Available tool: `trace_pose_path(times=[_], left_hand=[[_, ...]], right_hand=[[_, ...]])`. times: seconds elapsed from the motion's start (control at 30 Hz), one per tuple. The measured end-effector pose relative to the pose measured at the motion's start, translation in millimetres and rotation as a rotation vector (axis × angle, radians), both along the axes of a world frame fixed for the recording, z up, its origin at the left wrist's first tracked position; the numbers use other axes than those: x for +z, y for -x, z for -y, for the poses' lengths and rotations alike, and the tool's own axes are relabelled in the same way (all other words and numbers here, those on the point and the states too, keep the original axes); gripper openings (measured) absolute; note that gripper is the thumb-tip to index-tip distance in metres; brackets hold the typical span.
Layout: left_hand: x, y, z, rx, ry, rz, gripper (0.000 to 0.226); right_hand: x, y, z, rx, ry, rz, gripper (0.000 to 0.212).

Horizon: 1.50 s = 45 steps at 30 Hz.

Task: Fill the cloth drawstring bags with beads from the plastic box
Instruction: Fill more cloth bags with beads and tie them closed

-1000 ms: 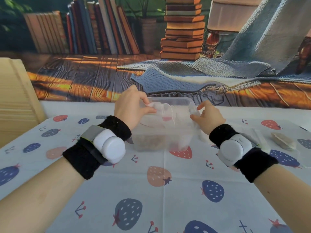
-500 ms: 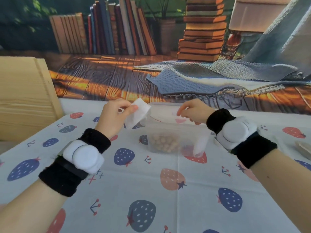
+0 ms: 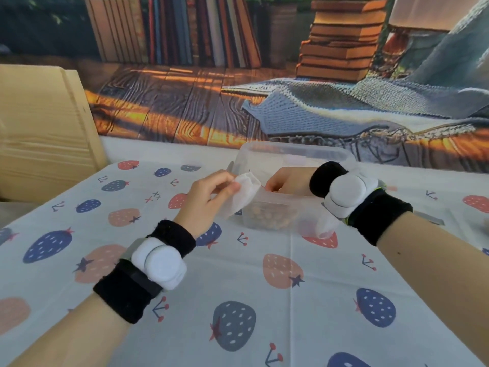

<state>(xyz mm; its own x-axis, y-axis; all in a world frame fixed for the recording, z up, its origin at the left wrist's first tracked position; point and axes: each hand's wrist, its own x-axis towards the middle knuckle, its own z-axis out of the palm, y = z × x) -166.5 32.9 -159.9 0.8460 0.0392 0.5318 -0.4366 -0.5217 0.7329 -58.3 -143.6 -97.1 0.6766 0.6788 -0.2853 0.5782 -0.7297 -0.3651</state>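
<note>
A: Closest to the camera, what shows?

B: 2 bare forearms reaching forward over the surface (image 3: 238,260), which wears a cloth printed with strawberries. Each wrist carries a black band and a white puck-shaped device.

A: And the hands, taking the plastic box (image 3: 285,207) as the landmark?

B: The left hand (image 3: 203,200) sits just left of the box's near corner, thumb and fingers pinching the top of a white cloth bag (image 3: 243,194). The bag hangs with its long axis slanting, mouth end up toward the box rim, bottom end down and to the left, against the box's left wall.

A: The right hand?

B: The right hand (image 3: 285,181) dips inside the box from the right. Its fingertips are hidden behind the bag and the near wall, so I cannot tell whether it grasps anything.

A: The beads?

B: The tan beads (image 3: 267,213) lie in the box's bottom, blurred through the clear plastic; single ones are hard to make out. A whitish shape in the box's right end is too vague to name.

A: Farther back?

B: Left of the box stands a pale wooden board (image 3: 45,123), cut off by the frame. Behind the box hangs a printed backdrop (image 3: 238,75) of books and a knitted blanket.
</note>
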Motion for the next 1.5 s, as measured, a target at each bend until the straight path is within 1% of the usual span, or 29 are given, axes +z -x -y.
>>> trace_pose_path(times=[0.03, 0.1, 0.17, 0.27, 0.37, 0.5, 0.57, 0.7, 0.8, 0.83, 0.93, 1.03, 1.17, 1.23, 1.27, 1.3, 1.33, 1.4, 1.5], left_hand=[[-3, 3, 1, -0.011, 0.003, 0.026, 0.018], [-9, 11, 3, -0.024, 0.021, 0.058, 0.016], [-13, 17, 5, -0.038, 0.060, 0.065, 0.013], [-19, 23, 6, -0.038, 0.123, 0.065, 0.014], [-27, 28, 8, -0.036, 0.172, 0.088, 0.010], [-33, 35, 13, -0.042, 0.228, 0.111, 0.008], [-34, 37, 16, -0.036, 0.239, 0.144, 0.008], [-39, 40, 20, -0.022, 0.264, 0.183, 0.020], [-46, 41, 21, -0.032, 0.313, 0.191, 0.011], [-47, 41, 22, -0.027, 0.322, 0.199, 0.012], [-49, 41, 24, -0.012, 0.317, 0.213, 0.012], [-52, 43, 26, 0.000, 0.310, 0.213, 0.017], [-57, 42, 24, -0.009, 0.325, 0.215, 0.011], [-58, 42, 24, -0.004, 0.326, 0.217, 0.012], [-58, 41, 24, -0.003, 0.326, 0.216, 0.012], [-58, 41, 24, 0.000, 0.324, 0.216, 0.013], [-58, 41, 24, 0.005, 0.325, 0.218, 0.013], [-59, 41, 23, 0.011, 0.324, 0.223, 0.012], [-60, 42, 23, 0.016, 0.307, 0.237, 0.013]], right_hand=[[-3, 4, 1, 0.043, 0.021, 0.033, 0.020], [-12, 11, 0, 0.130, 0.016, 0.175, 0.022], [-20, 15, -1, 0.174, -0.066, 0.287, 0.026], [-25, 16, 4, 0.145, -0.196, 0.355, 0.028], [-27, 13, 9, 0.109, -0.239, 0.341, 0.029], [-33, 18, 9, 0.185, -0.153, 0.336, 0.026], [-37, 21, 9, 0.216, -0.142, 0.339, 0.026], [-42, 22, 8, 0.250, -0.234, 0.318, 0.025], [-43, 25, 9, 0.242, -0.267, 0.267, 0.030], [-44, 26, 9, 0.251, -0.265, 0.258, 0.031], [-46, 27, 6, 0.286, -0.237, 0.261, 0.033], [-48, 25, 3, 0.285, -0.193, 0.235, 0.029], [-54, 25, -2, 0.276, -0.180, 0.164, 0.025], [-55, 24, -3, 0.251, -0.176, 0.134, 0.021], [-56, 23, -3, 0.237, -0.170, 0.120, 0.021], [-56, 23, -5, 0.232, -0.161, 0.118, 0.026], [-56, 24, -6, 0.235, -0.147, 0.131, 0.032], [-57, 27, -10, 0.267, -0.110, 0.216, 0.038], [-62, 27, -12, 0.306, -0.066, 0.308, 0.033]])
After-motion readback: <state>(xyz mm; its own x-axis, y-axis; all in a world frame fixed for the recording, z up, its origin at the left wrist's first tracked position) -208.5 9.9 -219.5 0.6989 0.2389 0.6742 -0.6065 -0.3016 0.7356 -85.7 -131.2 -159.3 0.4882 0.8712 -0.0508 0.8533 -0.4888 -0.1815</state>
